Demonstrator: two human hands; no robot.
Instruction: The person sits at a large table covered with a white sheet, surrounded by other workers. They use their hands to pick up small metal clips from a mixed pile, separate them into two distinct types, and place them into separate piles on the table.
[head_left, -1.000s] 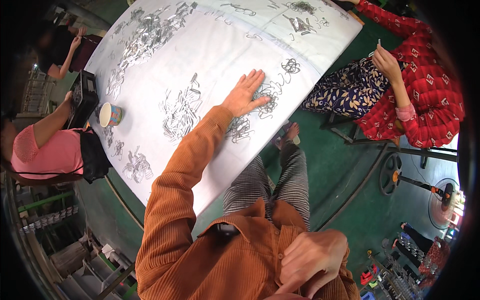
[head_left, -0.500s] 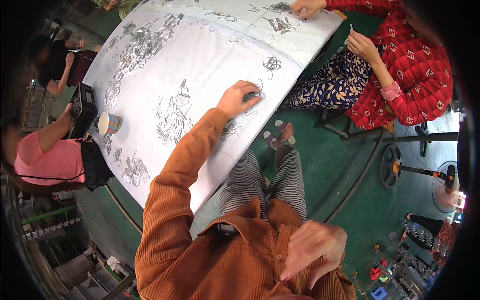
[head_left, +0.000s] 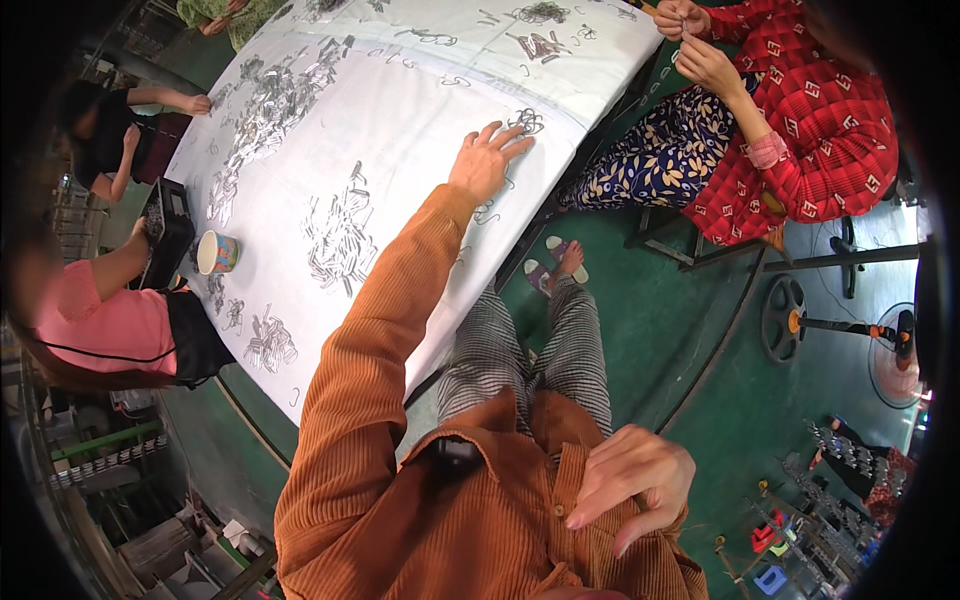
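My left hand reaches over the white-covered table, fingers stretched apart. Its fingertips are at a small pile of dark, curved metal pieces close to the table's right edge. Nothing shows in its grasp. More curved pieces lie beside and partly behind my wrist. Down by my chest, at the lower right, is my right hand, thumb and forefinger apart, the other fingers bent. It appears to hold nothing. Left of my left forearm lies a heap of small silvery metal pieces.
A larger heap of metal pieces spreads across the far left, with a paper cup nearer. A person in red sits at the right, both hands together. A person in pink is beside a black crate. A fan stands right.
My left hand has moved away from me along the right edge to another pile, its fingers spreading. The person in red has brought one hand back from the table to the other.
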